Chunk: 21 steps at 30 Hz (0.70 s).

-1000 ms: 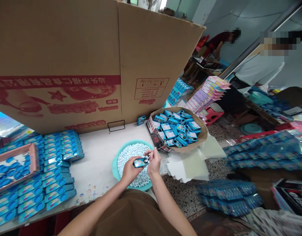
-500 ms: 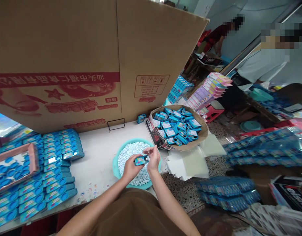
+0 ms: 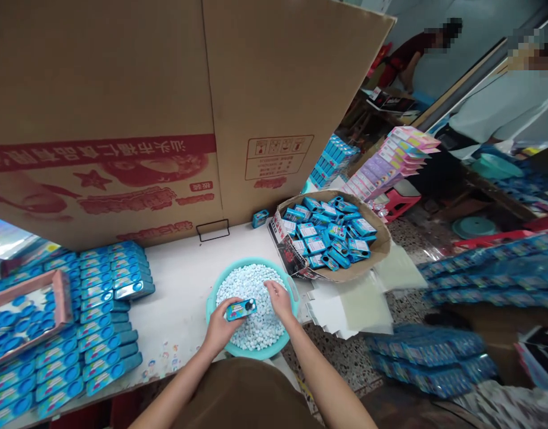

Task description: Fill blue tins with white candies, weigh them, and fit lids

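My left hand (image 3: 221,326) is closed around a small blue candy case (image 3: 241,309), printed side up. A dark round opening shows at the case's right end, with a pale pellet in it. Below both hands stands a turquoise basin (image 3: 210,298) full of small white and pale blue candy pellets (image 3: 251,275). My right hand (image 3: 279,301) hovers over the basin's right part, apart from the case. Its fingers are partly stretched, and I see nothing between them.
A shallow carton (image 3: 381,253) of loose blue cases stands behind the basin. Filled rows of blue cases (image 3: 106,333) and a pink tray (image 3: 62,298) lie left. A big cardboard sheet (image 3: 167,77) rises behind. Clear sheets (image 3: 367,304) overhang the right edge. Two people are in the background.
My right hand has come away from the case's opening and lowered to the right over the pellets. My left hand has shifted left and down with the case. The view has turned slightly.
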Available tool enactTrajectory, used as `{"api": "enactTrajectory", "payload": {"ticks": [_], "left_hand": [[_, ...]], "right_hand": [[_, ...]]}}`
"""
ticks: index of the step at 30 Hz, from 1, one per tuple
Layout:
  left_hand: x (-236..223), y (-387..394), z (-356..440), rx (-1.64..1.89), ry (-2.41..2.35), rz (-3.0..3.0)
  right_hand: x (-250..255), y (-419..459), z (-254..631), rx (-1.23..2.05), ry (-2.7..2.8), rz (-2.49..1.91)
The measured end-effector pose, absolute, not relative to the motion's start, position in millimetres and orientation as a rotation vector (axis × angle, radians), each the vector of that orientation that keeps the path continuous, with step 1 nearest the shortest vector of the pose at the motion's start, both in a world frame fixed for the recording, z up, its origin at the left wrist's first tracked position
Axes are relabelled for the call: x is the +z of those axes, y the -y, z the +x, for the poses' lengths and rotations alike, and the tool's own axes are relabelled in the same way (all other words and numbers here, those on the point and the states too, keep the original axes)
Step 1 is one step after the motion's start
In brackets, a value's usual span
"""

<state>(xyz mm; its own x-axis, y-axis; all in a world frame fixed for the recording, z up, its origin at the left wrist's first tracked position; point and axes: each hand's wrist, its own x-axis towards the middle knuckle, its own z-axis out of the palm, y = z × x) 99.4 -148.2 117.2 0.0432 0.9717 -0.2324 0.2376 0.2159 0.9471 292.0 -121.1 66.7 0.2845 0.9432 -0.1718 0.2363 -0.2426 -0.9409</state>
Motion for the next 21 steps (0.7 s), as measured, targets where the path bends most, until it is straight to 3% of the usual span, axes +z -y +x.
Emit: {"api": "enactTrajectory", "payload": {"ticks": [9,16,21], "left_hand": [[120,145,76,0.777,-1.586,1.229],[122,132,84,0.739,-1.568,1.26],[122,124,95,0.728,-1.54,1.316]], "right_hand": [[32,86,260,0.646,1.85,-1.701],[24,117,258,0.791,1.671,-1.857],[26,109,266,1.202,1.144,-1.805]]}}
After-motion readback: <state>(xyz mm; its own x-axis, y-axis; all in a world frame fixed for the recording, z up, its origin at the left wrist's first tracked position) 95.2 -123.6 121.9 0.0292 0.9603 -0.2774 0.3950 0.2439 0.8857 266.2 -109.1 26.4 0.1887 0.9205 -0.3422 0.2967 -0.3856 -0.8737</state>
